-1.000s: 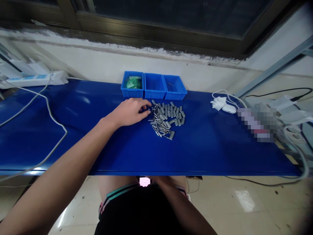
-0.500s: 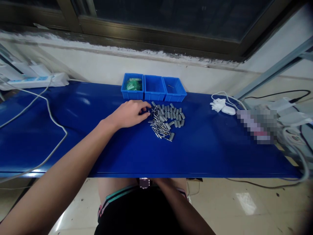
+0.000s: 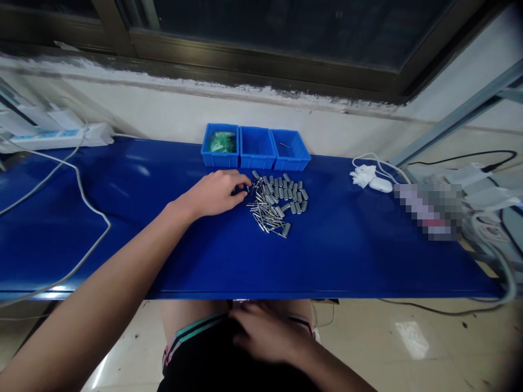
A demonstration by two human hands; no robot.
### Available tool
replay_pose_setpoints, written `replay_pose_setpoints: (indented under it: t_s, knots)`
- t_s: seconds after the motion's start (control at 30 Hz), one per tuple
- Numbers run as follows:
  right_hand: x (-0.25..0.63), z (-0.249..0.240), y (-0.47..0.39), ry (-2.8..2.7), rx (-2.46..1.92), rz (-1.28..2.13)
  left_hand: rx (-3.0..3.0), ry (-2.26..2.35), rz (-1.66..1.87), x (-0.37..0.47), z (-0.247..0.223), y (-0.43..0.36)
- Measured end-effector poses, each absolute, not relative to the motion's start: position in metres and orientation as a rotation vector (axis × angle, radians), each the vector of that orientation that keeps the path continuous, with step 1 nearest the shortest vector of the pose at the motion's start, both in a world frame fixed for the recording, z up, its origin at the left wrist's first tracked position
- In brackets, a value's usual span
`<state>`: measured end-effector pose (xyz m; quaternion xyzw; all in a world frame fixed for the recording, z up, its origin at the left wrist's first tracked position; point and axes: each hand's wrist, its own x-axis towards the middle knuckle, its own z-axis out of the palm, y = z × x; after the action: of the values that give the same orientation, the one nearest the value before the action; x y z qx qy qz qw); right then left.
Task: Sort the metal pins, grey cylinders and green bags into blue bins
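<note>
My left hand (image 3: 222,191) rests on the blue table at the left edge of a pile of small metal parts. Its thumb and index finger curve toward each other around a tiny dark piece too small to make out. Thin metal pins (image 3: 267,216) lie in a tangle just right of the fingers, and short grey cylinders (image 3: 288,190) are spread beyond them. Below the table edge, my right hand (image 3: 267,332) is over my lap, blurred, its fingers partly hidden.
Three blue bins stand behind the pile: the left bin (image 3: 220,160) holds green pieces, the middle bin (image 3: 257,161) nothing visible, the right bin (image 3: 292,163) one pin. White cables (image 3: 84,190) cross the left side; a white case (image 3: 381,185) and tissue lie right.
My right hand has come into view over my lap, and the lit device seen there before is mostly hidden. My left hand has hardly moved.
</note>
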<state>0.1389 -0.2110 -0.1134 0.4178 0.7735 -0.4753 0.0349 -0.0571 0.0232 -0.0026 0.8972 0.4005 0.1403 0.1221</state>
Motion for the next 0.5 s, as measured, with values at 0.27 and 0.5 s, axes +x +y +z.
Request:
replay_pose_setpoints:
  t_s: [0.27, 0.5]
  knots:
    - [0.163, 0.075, -0.099, 3.013, 0.906, -1.577, 2.615, 1.506, 0.482, -0.066, -0.002, 0.031]
    - [0.174, 0.009, 0.019, 2.952, 2.080, -0.368, 2.644, 1.481, 0.462, -0.075, -0.016, 0.043]
